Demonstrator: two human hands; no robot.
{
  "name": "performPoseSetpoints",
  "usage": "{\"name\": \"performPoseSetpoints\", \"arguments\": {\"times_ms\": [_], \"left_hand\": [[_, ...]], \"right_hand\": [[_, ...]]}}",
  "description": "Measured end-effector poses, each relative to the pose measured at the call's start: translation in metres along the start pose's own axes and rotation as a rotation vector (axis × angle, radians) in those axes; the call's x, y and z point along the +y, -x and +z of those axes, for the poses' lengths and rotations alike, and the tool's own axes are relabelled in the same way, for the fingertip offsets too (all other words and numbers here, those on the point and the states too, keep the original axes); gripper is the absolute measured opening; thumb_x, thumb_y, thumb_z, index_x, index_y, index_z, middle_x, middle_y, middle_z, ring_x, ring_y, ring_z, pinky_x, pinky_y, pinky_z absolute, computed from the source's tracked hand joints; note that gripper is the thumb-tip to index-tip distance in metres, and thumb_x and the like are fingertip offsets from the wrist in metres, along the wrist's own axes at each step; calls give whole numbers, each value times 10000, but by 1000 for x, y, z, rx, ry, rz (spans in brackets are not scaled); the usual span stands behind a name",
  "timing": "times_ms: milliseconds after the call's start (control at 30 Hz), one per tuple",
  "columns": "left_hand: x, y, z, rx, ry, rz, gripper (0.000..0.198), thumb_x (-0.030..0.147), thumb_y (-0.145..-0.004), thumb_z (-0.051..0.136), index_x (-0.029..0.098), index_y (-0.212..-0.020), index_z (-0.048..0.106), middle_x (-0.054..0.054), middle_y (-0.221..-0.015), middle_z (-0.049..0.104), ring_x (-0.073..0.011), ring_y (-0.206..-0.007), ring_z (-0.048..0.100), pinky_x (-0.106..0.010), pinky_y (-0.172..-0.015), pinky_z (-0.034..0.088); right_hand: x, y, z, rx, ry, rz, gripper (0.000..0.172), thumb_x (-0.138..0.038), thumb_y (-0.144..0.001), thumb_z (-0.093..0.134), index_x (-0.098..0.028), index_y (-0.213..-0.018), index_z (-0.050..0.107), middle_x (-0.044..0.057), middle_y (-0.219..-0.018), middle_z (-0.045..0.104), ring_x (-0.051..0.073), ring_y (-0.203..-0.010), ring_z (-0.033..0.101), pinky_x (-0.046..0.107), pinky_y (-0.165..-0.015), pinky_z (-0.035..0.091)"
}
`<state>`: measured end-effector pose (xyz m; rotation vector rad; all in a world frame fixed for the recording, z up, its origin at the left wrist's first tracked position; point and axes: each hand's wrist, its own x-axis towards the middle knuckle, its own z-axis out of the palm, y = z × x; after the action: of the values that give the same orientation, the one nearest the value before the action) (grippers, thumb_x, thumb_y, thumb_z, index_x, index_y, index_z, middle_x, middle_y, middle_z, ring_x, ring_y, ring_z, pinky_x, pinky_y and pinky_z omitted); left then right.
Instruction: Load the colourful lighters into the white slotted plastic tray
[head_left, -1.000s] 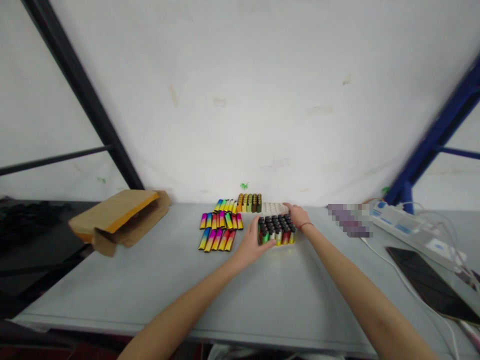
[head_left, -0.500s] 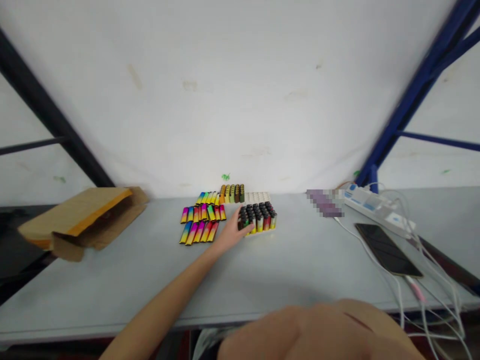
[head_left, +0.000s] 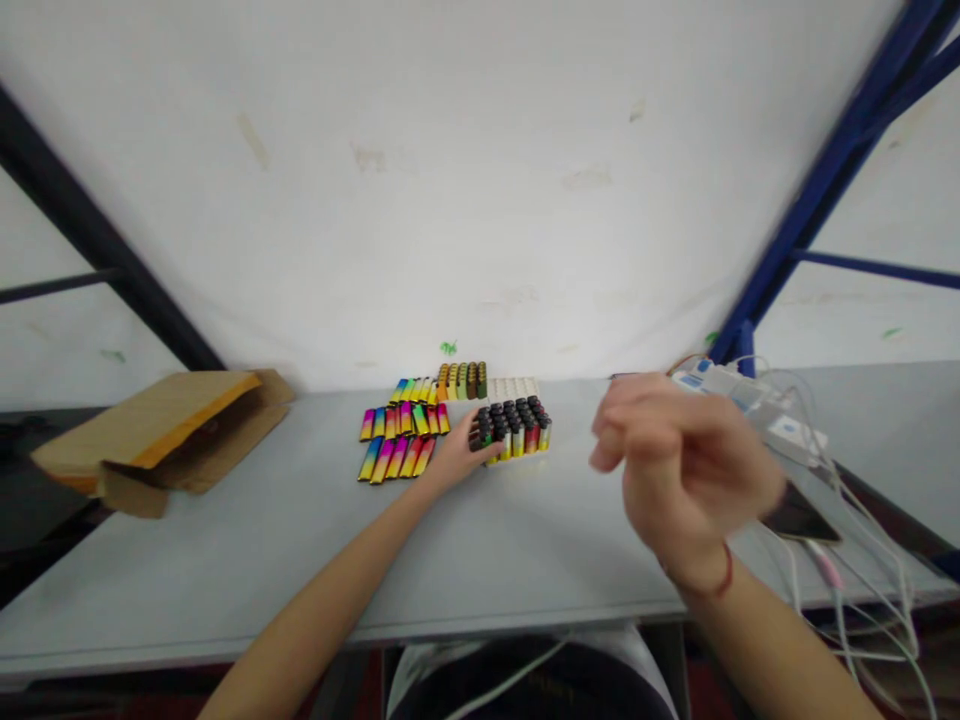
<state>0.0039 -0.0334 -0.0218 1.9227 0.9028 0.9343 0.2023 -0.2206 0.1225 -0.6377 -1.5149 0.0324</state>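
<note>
My left hand (head_left: 459, 455) rests against the left side of a tray of upright lighters (head_left: 516, 428) with black tops, fingers pressed to it. Left of it lie rows of rainbow-coloured lighters (head_left: 401, 437) flat on the grey table (head_left: 525, 540). Behind them stand a few more lighters (head_left: 461, 381) beside an empty white tray (head_left: 514, 387). My right hand (head_left: 686, 470) is raised in the air close to the camera, blurred, fingers loosely curled with nothing visible in them. A red band is on its wrist.
An open cardboard box (head_left: 161, 430) lies at the left end of the table. At the right are a white power strip (head_left: 750, 405), a dark phone (head_left: 802, 520) and several trailing cables. A blue frame post (head_left: 817, 190) rises at the right, a black one at the left.
My right hand left the tray, dropped toward the camera, then rose into the air at right. My left hand stays at the tray's left side. The view shifted right.
</note>
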Motion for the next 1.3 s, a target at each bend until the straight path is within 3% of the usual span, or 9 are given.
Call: {"name": "performPoseSetpoints", "arguments": {"times_ms": [100, 167, 267, 333, 400, 533, 700, 867, 1300], "left_hand": [[1, -1, -2, -12, -22, 24, 685, 376, -748, 700, 132, -1312, 398, -165, -1279, 560, -252, -1162, 575, -425, -1030, 458], [1, -2, -2, -3, -77, 16, 664, 350, -749, 674, 133, -1306, 384, -157, -1267, 551, -254, -1165, 563, -435, -1036, 444], [2, -2, -3, -15, -161, -24, 640, 281, -751, 607, 138, -1318, 347, -118, -1186, 571, -235, -1104, 570, -426, -1012, 450], [3, -3, -4, -42, -175, -53, 627, 247, -754, 556, 158, -1331, 327, -78, -1119, 582, -209, -1034, 578, -389, -963, 478], [6, -3, -6, -63, -167, -65, 623, 237, -755, 526, 178, -1340, 320, -53, -1085, 584, -191, -989, 580, -352, -909, 501], [13, -3, -7, -65, -197, -75, 634, 252, -753, 521, 159, -1351, 333, -62, -1093, 597, -201, -987, 589, -354, -914, 497], [16, 1, -9, -33, -168, -87, 686, 265, -770, 550, 130, -1404, 326, -107, -1233, 584, -232, -1129, 567, -389, -1039, 427], [12, -1, -21, -192, -3, -16, 922, 348, -683, 752, 130, -1461, 310, -169, -1467, 423, -300, -1345, 416, -449, -1147, 305], [5, -12, -22, -166, 154, -49, 762, 308, -683, 740, 150, -1347, 401, -162, -1352, 502, -278, -1264, 489, -446, -1085, 386]], "right_hand": [[83, -14, -8, 29, 215, 275, 340, -427, -986, 390, -219, -808, 592, 10, -690, 626, 169, -755, 643, 376, -818, 531], [128, 4, -17, -254, 260, 400, 351, -512, -922, 470, -199, -998, 610, 87, -986, 697, 222, -992, 651, 428, -954, 487], [168, 42, -17, -714, 275, 557, 884, -573, -676, 735, -145, -1379, 414, 210, -1434, 464, 332, -1313, 463, 517, -1104, 349], [179, 57, -3, -840, 245, 549, 1117, -567, -583, 799, -140, -1473, 276, 222, -1500, 371, 361, -1383, 364, 572, -1157, 211], [184, 63, 13, -825, 214, 513, 1176, -546, -549, 828, -142, -1487, 247, 222, -1488, 391, 370, -1378, 367, 583, -1159, 181], [188, 64, 30, -683, 162, 544, 896, -480, -655, 791, -152, -1394, 406, 177, -1374, 538, 318, -1266, 506, 492, -1103, 344], [193, 73, 27, -622, 111, 563, 853, -468, -667, 792, -158, -1371, 425, 154, -1362, 551, 294, -1229, 537, 462, -1081, 390], [191, 73, 29, -596, 72, 546, 835, -434, -658, 808, -173, -1363, 443, 143, -1348, 571, 296, -1225, 551, 456, -1078, 403], [188, 73, 29, -600, 77, 543, 784, -436, -685, 785, -180, -1346, 450, 133, -1312, 594, 292, -1179, 581, 451, -1047, 432]]}}
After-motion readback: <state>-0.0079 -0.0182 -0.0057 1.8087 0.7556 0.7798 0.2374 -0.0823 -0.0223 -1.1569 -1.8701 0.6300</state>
